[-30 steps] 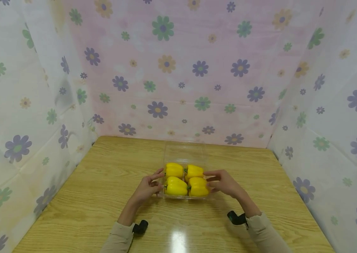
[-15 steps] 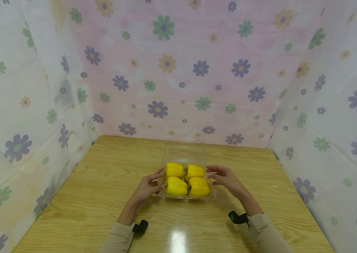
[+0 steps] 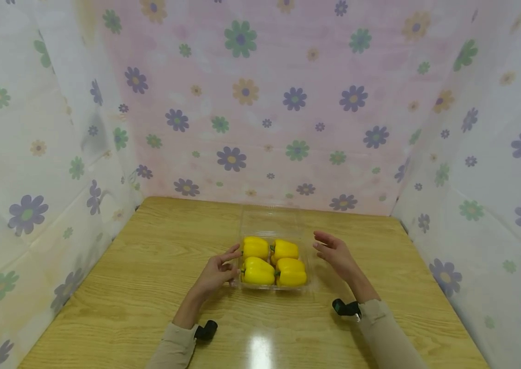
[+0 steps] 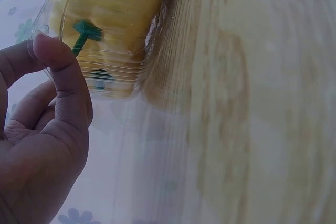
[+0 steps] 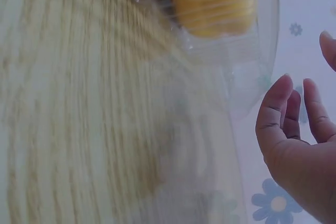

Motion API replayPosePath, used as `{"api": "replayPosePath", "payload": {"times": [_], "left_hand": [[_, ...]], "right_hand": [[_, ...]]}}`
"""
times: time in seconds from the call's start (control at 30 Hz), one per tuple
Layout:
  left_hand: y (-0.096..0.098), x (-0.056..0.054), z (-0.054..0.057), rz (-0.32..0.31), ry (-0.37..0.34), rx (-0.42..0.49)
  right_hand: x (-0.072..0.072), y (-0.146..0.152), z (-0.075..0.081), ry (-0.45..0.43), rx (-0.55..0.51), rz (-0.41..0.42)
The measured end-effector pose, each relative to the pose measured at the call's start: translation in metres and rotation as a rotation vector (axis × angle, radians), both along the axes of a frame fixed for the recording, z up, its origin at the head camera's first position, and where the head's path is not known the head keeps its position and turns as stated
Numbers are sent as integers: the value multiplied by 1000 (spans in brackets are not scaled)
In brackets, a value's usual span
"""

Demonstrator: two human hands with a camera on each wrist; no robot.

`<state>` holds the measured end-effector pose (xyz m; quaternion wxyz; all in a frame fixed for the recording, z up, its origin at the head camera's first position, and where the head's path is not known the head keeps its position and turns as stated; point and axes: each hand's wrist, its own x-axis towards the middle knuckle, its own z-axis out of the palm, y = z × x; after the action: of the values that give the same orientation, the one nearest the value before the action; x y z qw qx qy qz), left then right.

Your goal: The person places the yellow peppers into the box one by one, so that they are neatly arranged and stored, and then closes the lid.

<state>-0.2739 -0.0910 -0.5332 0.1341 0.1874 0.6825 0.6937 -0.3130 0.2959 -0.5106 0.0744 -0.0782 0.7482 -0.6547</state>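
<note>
A clear plastic clamshell container point(image 3: 272, 288) stands on the table with several yellow bell peppers point(image 3: 258, 271) in it. Its transparent lid point(image 3: 271, 221) is folded back toward the far wall. My left hand point(image 3: 214, 274) is at the container's left side. In the left wrist view, the thumb and a finger of that hand point(image 4: 52, 124) pinch the clear rim beside a pepper's green stem point(image 4: 86, 31). To the right of the container, my right hand point(image 3: 339, 258) is raised and apart from it. The right wrist view shows this hand point(image 5: 299, 140) holding nothing, fingers loosely bent.
The wooden table point(image 3: 173, 230) carries the container near its middle. Flowered cloth point(image 3: 260, 128) walls it in at the back and both sides. A black wrist camera point(image 3: 206, 330) sits on the left wrist, another black camera point(image 3: 345, 307) on the right.
My right hand has let go of the container's right side and moved away, to the right and slightly farther back. The left hand, the peppers and the lid have stayed in place.
</note>
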Motion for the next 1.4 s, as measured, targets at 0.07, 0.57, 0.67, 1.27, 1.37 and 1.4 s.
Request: {"api": "replayPosePath", "payload": {"times": [0.07,0.57,0.67,1.27,1.37,1.4], "left_hand": [[0,0,0,2,-2,0],[0,0,-4,-20,7,20],[0,1,-4,-17,4,16],[0,-2,-1,-7,20,21],[-1,-2,-3,-18,20,23],[-2,-2,-3,-17,21,21]], "right_hand": [[-4,1,-4,-23,-26,-12],[-26,-5,-17,-100,-176,20],[-28,-7,-18,-102,-164,11],[-48,-11,-11,-66,-21,117],[-49,-15,-12,-87,-1,112],[-50,-16,-12,-92,11,112]]}}
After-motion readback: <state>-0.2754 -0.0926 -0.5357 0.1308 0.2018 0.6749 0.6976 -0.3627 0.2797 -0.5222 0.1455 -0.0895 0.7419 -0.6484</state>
